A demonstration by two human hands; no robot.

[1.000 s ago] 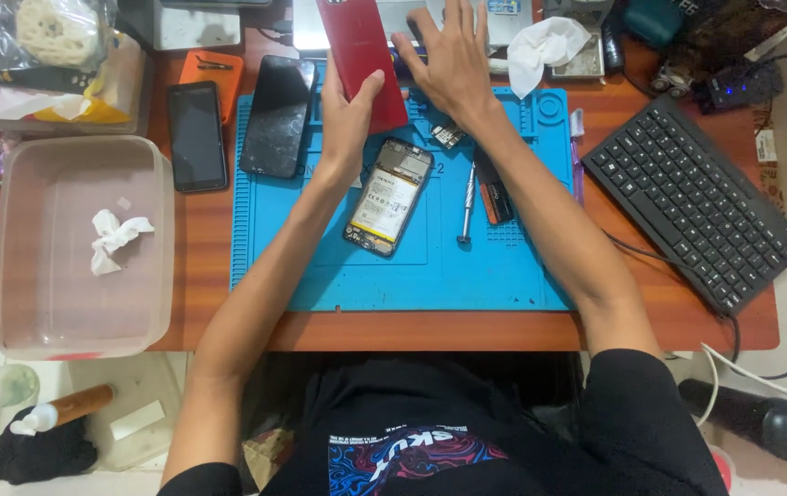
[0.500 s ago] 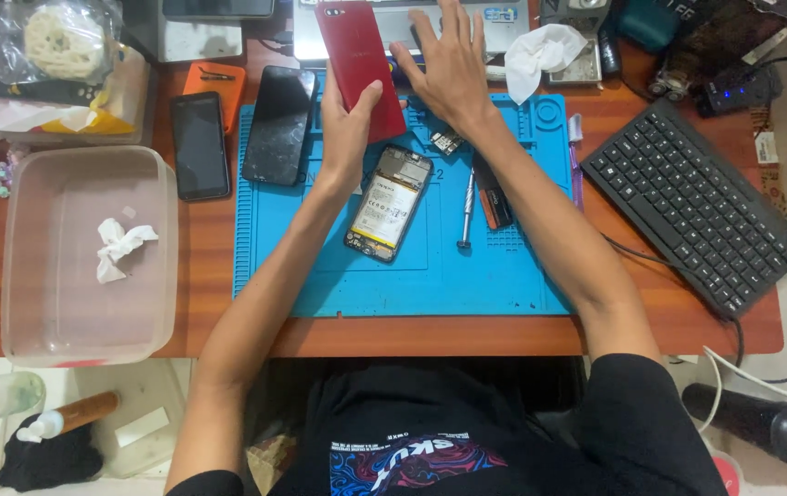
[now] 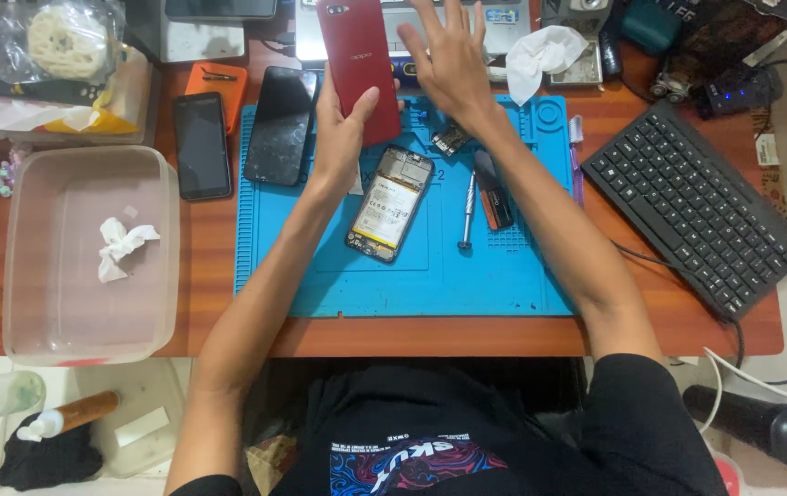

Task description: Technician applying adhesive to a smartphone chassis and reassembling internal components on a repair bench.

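The left hand (image 3: 343, 129) is gripping the red back cover (image 3: 357, 64) lifted clear of the opened phone (image 3: 389, 204), which is lying exposed on the blue mat (image 3: 338, 285), while the right hand (image 3: 453, 64), fingers spread and empty, is hovering beyond it, reassembly evidently not begun.

The left hand (image 3: 343, 129) now holds the red phone back cover (image 3: 357, 64) a little farther up and away from the opened phone (image 3: 390, 204) on the blue mat (image 3: 412, 276). The right hand (image 3: 453, 64), fingers spread, sits slightly higher over the mat's far edge than before.
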